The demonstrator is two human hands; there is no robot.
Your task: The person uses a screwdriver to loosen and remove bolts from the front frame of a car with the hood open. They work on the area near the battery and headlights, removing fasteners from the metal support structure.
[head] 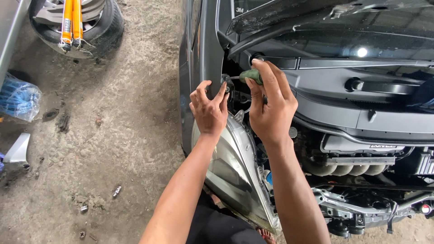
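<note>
My right hand [271, 106] grips a screwdriver with a green handle [251, 75], its thin shaft pointing left at a fastener [224, 81] on the inner edge of the dark grey car fender [205, 54]. My left hand [209, 108] rests on that fender edge, fingertips touching right by the screwdriver tip. Both hands hover just above the clear headlight [233, 171], which sits at the car's front corner below them.
The bonnet is raised over the engine bay [361, 162], with the cowl and wiper arms [361, 83] behind. A wheel with orange struts [74, 22] lies on the dirty concrete floor at top left, near a blue plastic bag [18, 97].
</note>
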